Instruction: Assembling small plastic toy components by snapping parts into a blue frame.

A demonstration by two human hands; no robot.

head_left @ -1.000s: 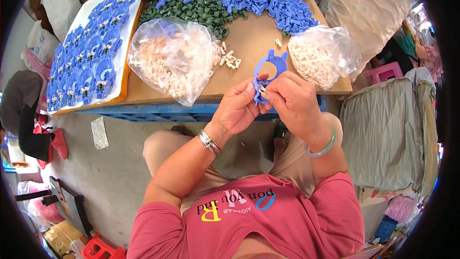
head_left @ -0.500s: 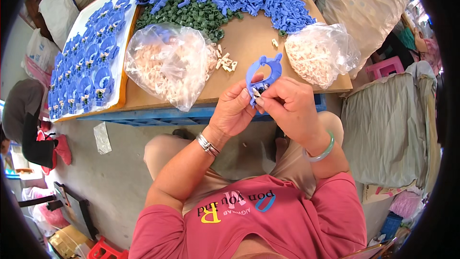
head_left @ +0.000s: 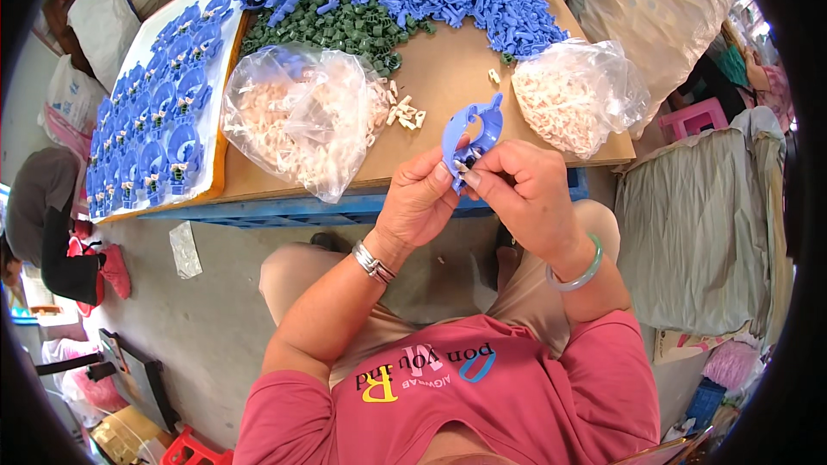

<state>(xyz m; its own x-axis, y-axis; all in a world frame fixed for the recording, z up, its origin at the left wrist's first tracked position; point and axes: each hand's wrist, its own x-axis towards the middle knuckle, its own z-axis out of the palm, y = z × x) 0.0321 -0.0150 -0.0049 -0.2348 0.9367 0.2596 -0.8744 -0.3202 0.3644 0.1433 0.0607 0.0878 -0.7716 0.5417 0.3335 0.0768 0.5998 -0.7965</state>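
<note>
Between my two hands, just off the table's front edge, is a blue plastic ring-shaped part (head_left: 488, 120) with small ear-like tabs, tilted on its side. My left hand (head_left: 419, 195) pinches its lower left side between thumb and fingers. The thumb and forefinger of my right hand (head_left: 524, 189) press together at the lower end of the blue part, on a small pale piece (head_left: 462, 167) beside some dark bits. My fingers partly hide that small piece, so its exact shape does not show.
The brown table (head_left: 448, 65) bears heaps of blue parts (head_left: 465, 0) and green pieces (head_left: 345, 30). Two clear bags of cream pieces, a left bag (head_left: 297, 116) and a right bag (head_left: 573, 95), flank my hands. At left, a white board (head_left: 215, 90) holds rows of blue assemblies (head_left: 155, 112).
The blue ring part has turned in my hands, so its opening now looks narrower. Both hands stay in nearly the same place, fingers still at its lower end.
</note>
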